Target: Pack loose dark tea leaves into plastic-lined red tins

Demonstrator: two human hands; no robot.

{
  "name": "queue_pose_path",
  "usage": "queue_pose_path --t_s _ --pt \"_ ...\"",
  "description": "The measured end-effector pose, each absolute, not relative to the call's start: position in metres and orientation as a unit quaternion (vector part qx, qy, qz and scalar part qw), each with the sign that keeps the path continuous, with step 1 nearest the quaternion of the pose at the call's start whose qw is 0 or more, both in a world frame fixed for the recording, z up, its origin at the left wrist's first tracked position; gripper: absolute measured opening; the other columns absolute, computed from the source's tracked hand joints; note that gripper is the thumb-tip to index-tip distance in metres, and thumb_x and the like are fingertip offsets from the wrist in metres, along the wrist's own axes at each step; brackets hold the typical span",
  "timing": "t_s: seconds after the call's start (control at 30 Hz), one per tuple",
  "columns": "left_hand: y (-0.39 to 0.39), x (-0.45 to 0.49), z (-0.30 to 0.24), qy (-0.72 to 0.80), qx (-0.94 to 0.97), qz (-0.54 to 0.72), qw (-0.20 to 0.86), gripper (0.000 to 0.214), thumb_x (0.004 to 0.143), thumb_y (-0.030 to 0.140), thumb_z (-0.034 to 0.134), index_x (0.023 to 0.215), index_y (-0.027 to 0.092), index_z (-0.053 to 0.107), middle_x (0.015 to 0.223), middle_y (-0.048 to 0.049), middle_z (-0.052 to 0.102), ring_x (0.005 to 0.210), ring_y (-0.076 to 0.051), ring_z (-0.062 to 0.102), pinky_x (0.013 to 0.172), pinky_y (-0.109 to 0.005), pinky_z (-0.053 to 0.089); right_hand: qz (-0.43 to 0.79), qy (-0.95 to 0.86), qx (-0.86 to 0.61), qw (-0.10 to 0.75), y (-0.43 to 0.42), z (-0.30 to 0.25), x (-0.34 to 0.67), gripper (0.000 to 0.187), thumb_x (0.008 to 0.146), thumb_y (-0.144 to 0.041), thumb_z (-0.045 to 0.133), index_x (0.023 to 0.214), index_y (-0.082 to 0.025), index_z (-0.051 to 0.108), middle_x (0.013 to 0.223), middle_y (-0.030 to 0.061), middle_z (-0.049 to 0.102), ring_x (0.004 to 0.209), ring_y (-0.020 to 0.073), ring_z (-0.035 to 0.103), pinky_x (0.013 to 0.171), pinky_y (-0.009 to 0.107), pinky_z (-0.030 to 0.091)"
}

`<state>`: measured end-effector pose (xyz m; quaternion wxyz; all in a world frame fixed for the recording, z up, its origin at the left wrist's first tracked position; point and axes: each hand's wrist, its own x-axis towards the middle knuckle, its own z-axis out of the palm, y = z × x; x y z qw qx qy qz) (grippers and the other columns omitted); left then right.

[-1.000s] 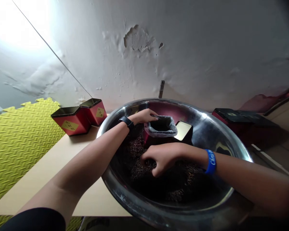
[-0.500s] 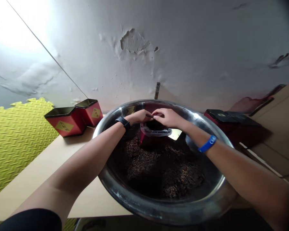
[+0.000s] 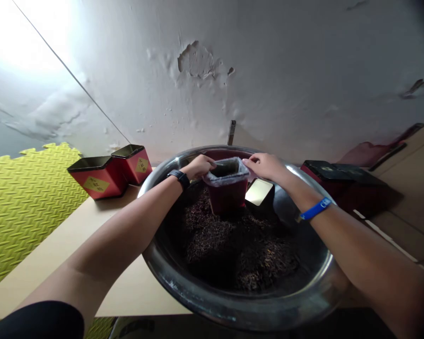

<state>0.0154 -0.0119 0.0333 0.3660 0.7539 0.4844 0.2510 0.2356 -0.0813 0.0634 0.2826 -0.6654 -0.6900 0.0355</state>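
Already, bag (image 3: 226,179) lines tin (image 3: 228,197); many tea leaves (image 3: 210,240) remain in basin (image 3: 233,314). Left hand (image 3: 199,166) pinches bag edge; right hand (image 3: 267,167) has fingers curled nearby, pinch unclear.

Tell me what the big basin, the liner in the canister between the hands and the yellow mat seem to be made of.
Basin: polished metal, likely stainless steel, given its mirror-like highlights.
Liner: thin, translucent plastic film, judging by its crinkled fold over the rim of the canister.
Yellow mat: matte foam, probably, going by its embossed texture and jigsaw edge.
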Motion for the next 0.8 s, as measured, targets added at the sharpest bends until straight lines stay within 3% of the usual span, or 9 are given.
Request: queue_pose_path --t_s 0.13,0.27,0.37,0.47,0.57,0.67,0.73,0.8 --pt "-0.017 0.014 0.048 0.503 0.744 0.292 0.328 0.035 0.078 0.029 0.053 0.108 0.014 0.064 0.055 -0.0033 0.053 0.045 -0.009 0.041 0.045 -0.024 0.032 0.131 -0.675 -0.621 0.376 -0.081 0.062 0.232 0.044 0.085 -0.047 0.029 0.069 -0.016 0.057 0.071 0.0055 0.062 0.070 0.0176 0.056 0.063 0.026 0.040" --pt "-0.021 0.021 0.053 0.449 0.784 0.339 0.263 0.028 0.075 0.022 0.054 0.098 0.013 0.068 0.068 -0.0032 0.060 0.061 -0.011 0.050 0.057 -0.024 0.039 0.160 -0.695 -0.591 0.376 -0.088 0.064 0.226 0.045 0.080 -0.054 0.037 0.071 -0.015 0.058 0.075 0.0058 0.062 0.073 0.0185 0.056 0.065 0.026 0.040" --pt "-0.020 0.023 0.052 0.436 0.796 0.362 0.212 0.026 0.075 0.023 0.053 0.093 0.013 0.069 0.072 -0.0013 0.062 0.068 -0.012 0.051 0.062 -0.022 0.039 0.137 -0.706 -0.589 0.368 -0.086 0.062 0.225 0.031 0.077 -0.043 0.044 0.075 -0.016 0.059 0.075 0.0042 0.062 0.071 0.0172 0.054 0.065 0.025 0.039" --pt "-0.019 0.022 0.050 0.449 0.794 0.353 0.208 0.026 0.075 0.024 0.055 0.093 0.012 0.069 0.070 -0.0017 0.062 0.065 -0.011 0.050 0.061 -0.022 0.039 0.117 -0.706 -0.602 0.354 -0.081 0.056 0.225 0.018 0.071 -0.029 0.045 0.069 -0.016 0.056 0.068 0.0022 0.059 0.065 0.0149 0.051 0.059 0.023 0.037" --pt "-0.020 0.023 0.045 0.460 0.783 0.355 0.223 0.026 0.073 0.025 0.057 0.092 0.012 0.069 0.067 -0.0020 0.060 0.060 -0.011 0.048 0.056 -0.022 0.038 0.110 -0.697 -0.611 0.360 -0.077 0.051 0.223 0.016 0.069 -0.027 0.044 0.063 -0.016 0.053 0.059 0.0001 0.052 0.058 0.0128 0.047 0.053 0.023 0.034" --pt "-0.020 0.025 0.043 0.482 0.777 0.313 0.256 0.023 0.071 0.022 0.059 0.087 0.011 0.070 0.060 -0.0017 0.056 0.054 -0.010 0.045 0.051 -0.022 0.036 0.160 -0.675 -0.653 0.303 -0.077 0.049 0.223 0.014 0.067 -0.025 0.047 0.056 -0.016 0.050 0.048 -0.0017 0.043 0.047 0.0104 0.040 0.047 0.023 0.030" --pt "-0.020 0.023 0.045 0.492 0.780 0.285 0.261 0.022 0.071 0.021 0.059 0.087 0.011 0.070 0.057 -0.0012 0.054 0.051 -0.009 0.044 0.050 -0.022 0.035 0.189 -0.671 -0.658 0.285 -0.080 0.051 0.225 0.015 0.070 -0.028 0.048 0.061 -0.016 0.054 0.047 -0.0021 0.043 0.044 0.0100 0.039 0.046 0.024 0.030" --pt "-0.019 0.018 0.049 0.508 0.776 0.276 0.252 0.022 0.071 0.020 0.059 0.087 0.011 0.070 0.053 -0.0004 0.051 0.048 -0.008 0.042 0.049 -0.023 0.034 0.134 -0.670 -0.648 0.335 -0.086 0.058 0.226 0.020 0.074 -0.033 0.049 0.075 -0.016 0.060 0.052 -0.0007 0.050 0.048 0.0115 0.043 0.050 0.024 0.035"
